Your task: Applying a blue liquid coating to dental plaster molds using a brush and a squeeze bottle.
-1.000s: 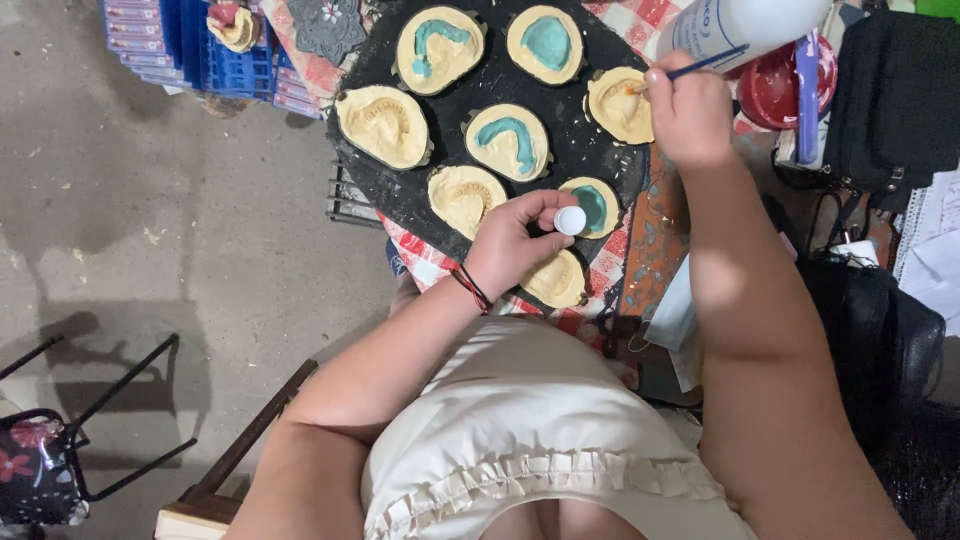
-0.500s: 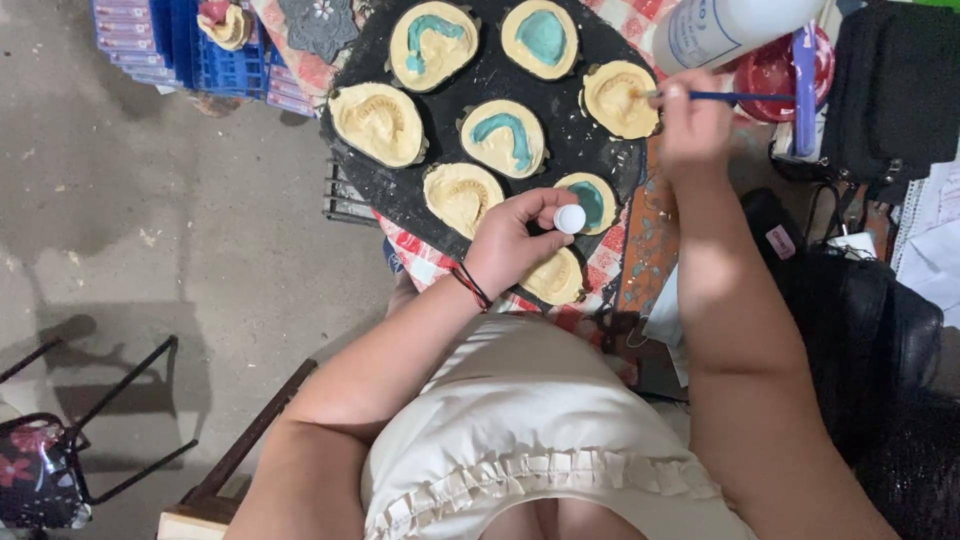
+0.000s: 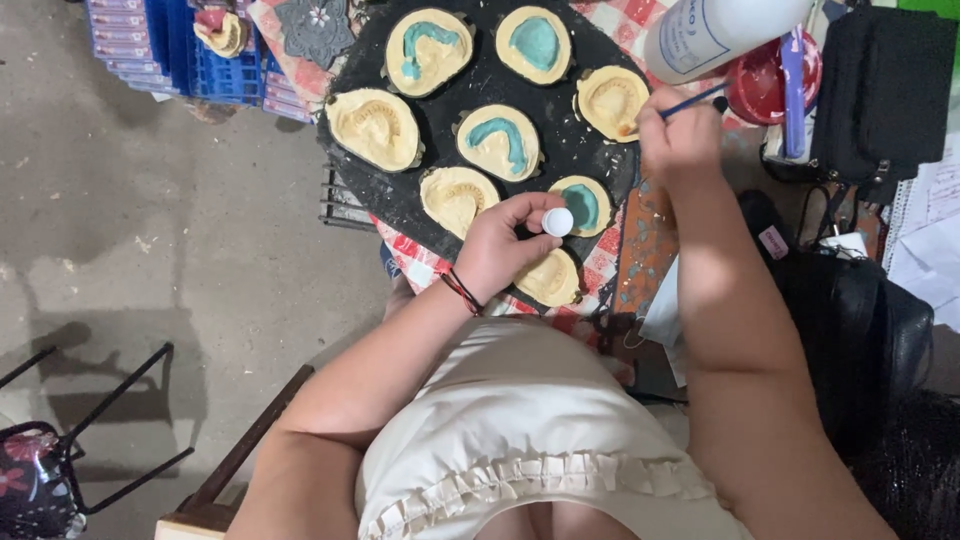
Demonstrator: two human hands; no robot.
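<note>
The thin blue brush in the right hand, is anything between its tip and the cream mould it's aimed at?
Nothing visible: the thin blue brush in the right hand reaches the cream oval mould unobstructed.

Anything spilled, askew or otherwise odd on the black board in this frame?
Pale crumbs are scattered on the black board near the right-hand moulds. Otherwise nothing stands out: the moulds lie flat, some filled teal. The left hand holds a small white cap; the right hand holds a blue brush.

Blue crate (image 3: 180, 45), black bag (image 3: 885, 85), red bowl (image 3: 765, 80)
</note>
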